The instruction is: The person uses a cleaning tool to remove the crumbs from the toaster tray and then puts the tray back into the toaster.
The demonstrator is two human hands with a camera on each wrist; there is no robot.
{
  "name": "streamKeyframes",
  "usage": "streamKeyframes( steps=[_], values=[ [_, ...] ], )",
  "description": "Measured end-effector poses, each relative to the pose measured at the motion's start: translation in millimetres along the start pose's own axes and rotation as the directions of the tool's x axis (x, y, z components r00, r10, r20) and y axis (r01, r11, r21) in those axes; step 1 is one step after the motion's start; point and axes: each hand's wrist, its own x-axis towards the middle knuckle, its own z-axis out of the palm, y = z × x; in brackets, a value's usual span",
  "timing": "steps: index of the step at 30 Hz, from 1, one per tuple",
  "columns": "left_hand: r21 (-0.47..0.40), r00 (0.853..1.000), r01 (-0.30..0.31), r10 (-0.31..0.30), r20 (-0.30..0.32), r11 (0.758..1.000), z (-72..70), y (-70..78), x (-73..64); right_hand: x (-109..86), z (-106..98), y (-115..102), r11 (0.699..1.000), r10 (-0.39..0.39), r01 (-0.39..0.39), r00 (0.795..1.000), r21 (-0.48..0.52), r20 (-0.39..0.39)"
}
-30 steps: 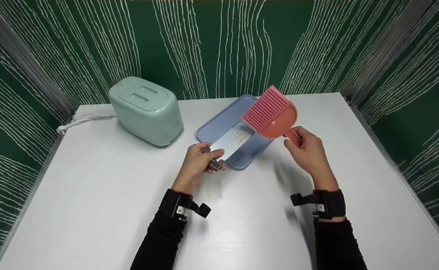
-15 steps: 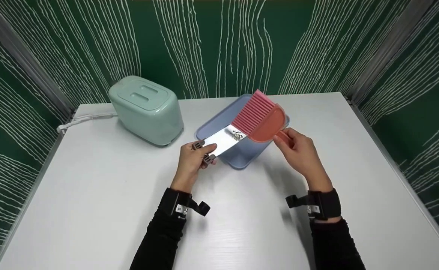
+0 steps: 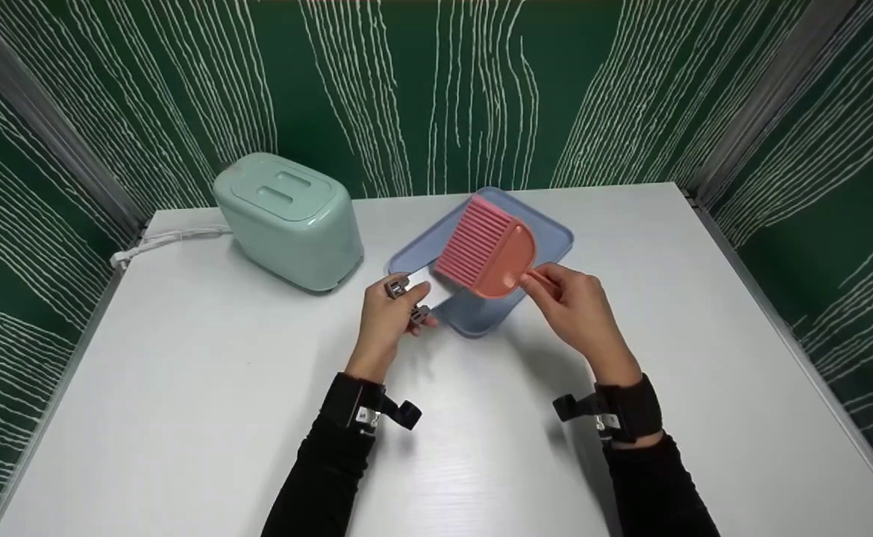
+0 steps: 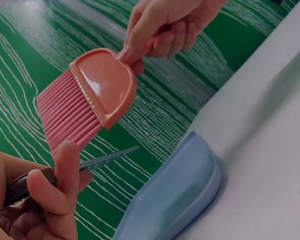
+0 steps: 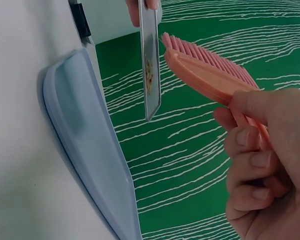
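Observation:
My left hand [image 3: 383,321] pinches the grey end of a narrow metal crumb tray [image 3: 419,278], thumb on top. In the right wrist view, small brown crumbs [image 5: 149,77] lie toward the tray's far end. My right hand [image 3: 574,309] grips the handle of a small brush [image 3: 509,261] with an orange body and pink bristles. The bristles [image 5: 210,56] hang close over the crumb tray and hide much of it in the head view. Beneath both, a shallow blue tray [image 3: 548,235] sits on the table.
A mint-green toaster [image 3: 295,231] stands at the back left, its white cord [image 3: 171,239] lying beside it. The white table [image 3: 220,388] backs onto a green wall [image 3: 474,89] with pale streaks, and metal posts rise at the corners.
The brush has moved left and nearer to me in my right hand, from the crumb tray's far end to over its middle. My left hand has shifted slightly left with the crumb tray.

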Motion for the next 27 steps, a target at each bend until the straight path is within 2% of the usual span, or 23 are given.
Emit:
streamKeyframes(
  steps=[3,13,23,27],
  values=[
    [0.016,1.000,-0.015,0.015,0.011,1.000,1.9,-1.1,2.8,-0.5,3.8,-2.1,1.000,0.000,0.000,1.000,-0.004,0.005],
    [0.000,0.998,0.015,-0.015,0.058,1.000,9.2,0.6,14.4,0.7,14.0,-3.5,0.997,0.022,-0.026,0.998,0.067,0.055],
    [0.069,0.997,-0.056,0.052,0.058,0.996,11.6,-0.3,18.2,0.8,18.4,-4.0,0.996,0.041,-0.048,0.996,0.078,0.084],
    [0.068,0.996,-0.080,0.077,0.052,0.994,13.4,-1.6,19.7,0.8,17.8,-2.4,0.997,0.037,-0.041,0.997,0.058,0.072]
  ],
)
